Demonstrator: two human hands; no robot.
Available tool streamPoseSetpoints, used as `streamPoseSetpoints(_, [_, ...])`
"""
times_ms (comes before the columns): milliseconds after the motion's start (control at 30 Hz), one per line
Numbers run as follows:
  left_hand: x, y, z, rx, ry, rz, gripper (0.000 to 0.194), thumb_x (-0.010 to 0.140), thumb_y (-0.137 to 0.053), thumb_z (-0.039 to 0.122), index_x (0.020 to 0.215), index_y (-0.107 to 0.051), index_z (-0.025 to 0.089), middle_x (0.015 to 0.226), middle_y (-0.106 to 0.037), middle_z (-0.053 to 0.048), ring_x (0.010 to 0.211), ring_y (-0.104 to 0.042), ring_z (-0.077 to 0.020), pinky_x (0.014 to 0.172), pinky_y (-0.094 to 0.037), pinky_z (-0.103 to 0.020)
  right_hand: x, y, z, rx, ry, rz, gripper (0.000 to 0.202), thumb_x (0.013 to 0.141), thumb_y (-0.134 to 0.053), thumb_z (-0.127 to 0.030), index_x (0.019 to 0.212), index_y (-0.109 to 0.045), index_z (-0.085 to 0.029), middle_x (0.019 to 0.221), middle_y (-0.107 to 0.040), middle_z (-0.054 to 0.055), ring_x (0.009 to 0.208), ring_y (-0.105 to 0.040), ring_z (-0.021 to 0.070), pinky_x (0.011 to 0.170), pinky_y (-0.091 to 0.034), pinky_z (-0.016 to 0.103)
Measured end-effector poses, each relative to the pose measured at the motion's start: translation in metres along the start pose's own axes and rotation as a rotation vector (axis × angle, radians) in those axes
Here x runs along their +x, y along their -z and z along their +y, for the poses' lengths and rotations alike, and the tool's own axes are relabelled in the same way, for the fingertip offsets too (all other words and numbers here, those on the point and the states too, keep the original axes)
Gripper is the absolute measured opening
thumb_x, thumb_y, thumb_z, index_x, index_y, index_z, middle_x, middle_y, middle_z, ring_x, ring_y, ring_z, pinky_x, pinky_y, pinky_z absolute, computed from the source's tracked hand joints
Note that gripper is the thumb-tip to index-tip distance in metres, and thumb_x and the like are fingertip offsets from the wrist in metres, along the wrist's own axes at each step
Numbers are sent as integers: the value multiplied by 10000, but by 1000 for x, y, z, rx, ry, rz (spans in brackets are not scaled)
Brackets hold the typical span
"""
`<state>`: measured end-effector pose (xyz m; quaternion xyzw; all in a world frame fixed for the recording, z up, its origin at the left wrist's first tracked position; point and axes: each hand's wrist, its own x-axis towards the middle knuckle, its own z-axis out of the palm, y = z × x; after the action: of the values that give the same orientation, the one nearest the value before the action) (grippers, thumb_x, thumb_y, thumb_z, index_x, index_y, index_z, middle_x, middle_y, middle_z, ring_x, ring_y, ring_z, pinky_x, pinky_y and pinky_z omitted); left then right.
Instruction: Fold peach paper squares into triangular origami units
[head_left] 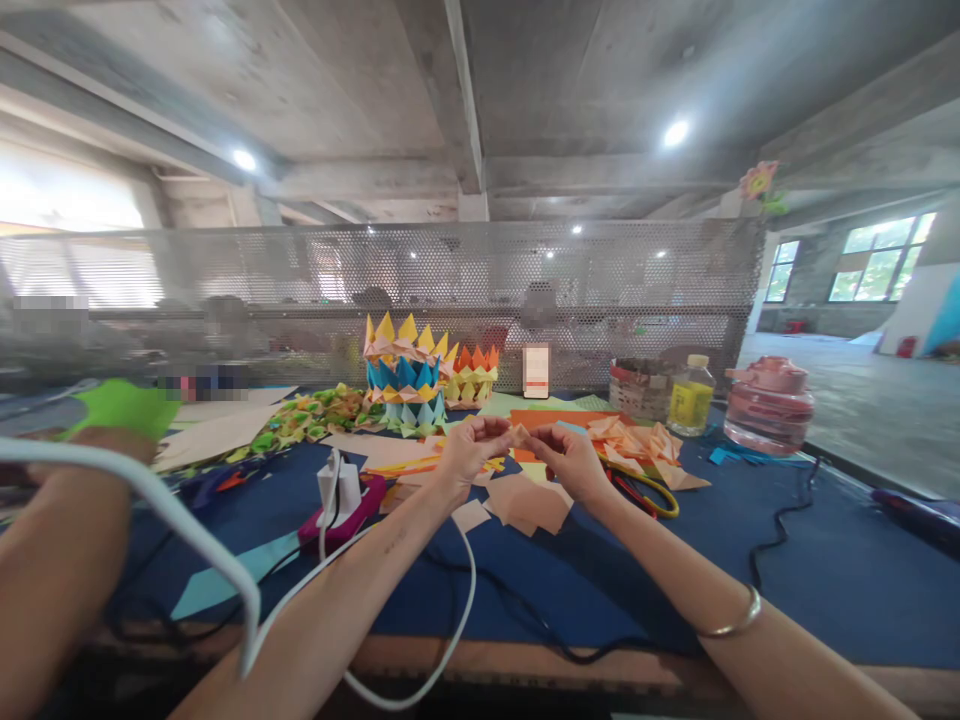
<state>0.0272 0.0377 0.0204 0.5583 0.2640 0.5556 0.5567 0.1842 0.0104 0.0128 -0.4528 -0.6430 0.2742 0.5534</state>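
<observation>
Between my two hands, over the middle of the table, is a small folded piece of peach paper [519,434]. My left hand [474,452] pinches its left side, and my right hand [564,456] pinches its right side. Beneath them lie loose peach paper pieces [529,502]. Just right of my right hand is a heap of folded peach paper [637,440] on orange sheets [525,425]. Yellow-handled scissors [660,490] rest beside my right wrist. Folded paper crowns [409,385] in yellow, blue, orange and green stand behind my left hand.
A white charger [339,490] sits in a magenta power strip [360,515], its white cable looping under my left arm. A co-worker's arm [67,560] reaches in at left near green paper [124,408]. A yellow bottle [691,395], pink jug [770,405] and basket [640,390] stand right.
</observation>
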Motion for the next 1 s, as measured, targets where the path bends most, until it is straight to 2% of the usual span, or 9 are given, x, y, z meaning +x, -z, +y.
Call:
streamPoseSetpoints(200, [0, 1, 0, -27, 42, -20, 314, 534, -791, 261, 769, -640, 116, 767, -665, -54, 668, -620, -126, 633, -494, -222, 0, 0, -3, 28, 16, 12, 312, 706, -596, -434, 877, -591, -173, 734, -631, 21, 524, -506, 99, 380, -384, 190])
streamPoseSetpoints(300, [0, 0, 2, -128, 112, 7, 245, 563, -775, 195, 748, -633, 117, 752, -664, -45, 673, -630, -120, 681, -505, -223, -2, 0, -9, 15, 56, -5, 362, 700, -610, -430, 957, -562, -180, 865, -628, 50, 639, -550, 129, 390, -395, 183])
streamPoseSetpoints(433, [1, 1, 4, -265, 213, 18, 194, 605, -729, 96, 766, -625, 123, 750, -672, -41, 667, -643, -117, 696, -517, -213, -2, 1, -9, -86, 109, 3, 315, 707, -618, -403, 932, -576, -186, 989, -594, 63, 711, -546, 134, 481, -438, 207])
streamPoseSetpoints(567, [1, 3, 4, -329, 277, -38, 168, 649, -691, 73, 787, -611, 125, 781, -683, -59, 748, -660, -147, 685, -527, -210, 1, 2, -2, -136, 155, 23, 270, 736, -592, -400, 895, -583, -182, 929, -594, 62, 738, -533, 145, 524, -439, 223])
streamPoseSetpoints(733, [-1, 2, 7, -293, 322, -91, 158, 673, -675, 84, 811, -607, 121, 863, -684, -81, 823, -659, -180, 711, -531, -230, 2, 2, 0, -136, 181, 72, 265, 736, -587, -425, 844, -573, -183, 845, -594, 50, 724, -532, 152, 551, -436, 242])
streamPoseSetpoints(800, [-1, 2, 8, -278, 349, -79, 125, 718, -653, 155, 829, -610, 115, 864, -681, -91, 813, -661, -187, 706, -534, -239, 2, 2, -2, -153, 189, 83, 255, 744, -578, -427, 811, -577, -180, 797, -592, 43, 704, -527, 149, 572, -433, 249])
streamPoseSetpoints(900, [1, 3, 8, -296, 360, -44, 225, 794, -576, 320, 866, -607, 108, 895, -669, -120, 816, -659, -202, 663, -539, -249, 1, 2, -3, -147, 186, 93, 243, 757, -562, -422, 787, -583, -182, 747, -580, 33, 675, -515, 141, 576, -423, 248])
streamPoseSetpoints(1000, [2, 3, 7, -290, 349, -40, 222, 804, -560, 321, 877, -601, 115, 893, -662, -116, 799, -659, -201, 618, -536, -245, 1, 2, -4, -104, 173, 63, 239, 759, -555, -418, 795, -584, -184, 721, -566, 22, 632, -499, 130, 536, -405, 238])
